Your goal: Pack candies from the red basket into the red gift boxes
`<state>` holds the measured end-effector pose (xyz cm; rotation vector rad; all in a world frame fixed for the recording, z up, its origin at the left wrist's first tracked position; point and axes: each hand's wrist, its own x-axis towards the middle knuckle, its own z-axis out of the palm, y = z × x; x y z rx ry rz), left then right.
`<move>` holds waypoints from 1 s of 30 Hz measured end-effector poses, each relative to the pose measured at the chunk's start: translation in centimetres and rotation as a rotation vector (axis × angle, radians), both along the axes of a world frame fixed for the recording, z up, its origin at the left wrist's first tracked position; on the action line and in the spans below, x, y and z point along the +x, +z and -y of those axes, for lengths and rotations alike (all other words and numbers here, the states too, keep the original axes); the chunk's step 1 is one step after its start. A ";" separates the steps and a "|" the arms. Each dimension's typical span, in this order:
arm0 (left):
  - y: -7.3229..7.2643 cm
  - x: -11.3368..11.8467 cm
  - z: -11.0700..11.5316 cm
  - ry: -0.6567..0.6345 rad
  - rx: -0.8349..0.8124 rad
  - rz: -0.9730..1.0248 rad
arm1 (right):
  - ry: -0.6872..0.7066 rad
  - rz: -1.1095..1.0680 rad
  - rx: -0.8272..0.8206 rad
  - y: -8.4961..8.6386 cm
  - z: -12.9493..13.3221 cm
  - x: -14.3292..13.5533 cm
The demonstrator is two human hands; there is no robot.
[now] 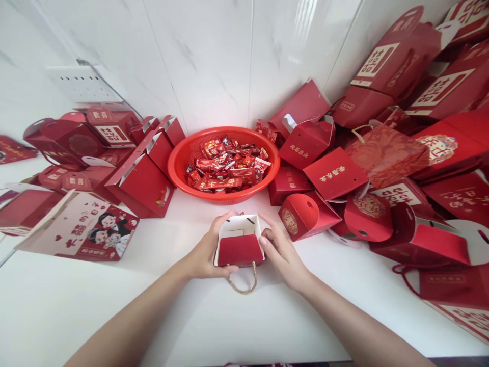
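Between my hands is a small red gift box (240,251) with a white inside, its top open toward me. A twisted rope handle (244,292) hangs from its near side. My left hand (208,252) grips the box's left side, thumb across the near edge. On the right side, my right hand (280,252) holds the box with its thumb and fingers at the rim. No sweets show in the part of the box I can see. Just beyond it stands a red plastic basket (175,171) with many wrapped candies (225,165) inside.
Red gift boxes (334,173) are heaped on the right, some tipped over. More red boxes (143,173) and a white-and-red paper bag (76,229) stand on the left. The white table (183,326) meets a tiled wall (214,61) behind the basket.
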<state>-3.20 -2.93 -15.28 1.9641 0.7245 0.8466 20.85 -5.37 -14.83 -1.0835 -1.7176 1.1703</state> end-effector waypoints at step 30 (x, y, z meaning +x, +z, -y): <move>-0.4 -0.3 0.4 -0.124 -0.179 -0.014 | -0.034 0.420 0.443 0.2 -0.1 0.8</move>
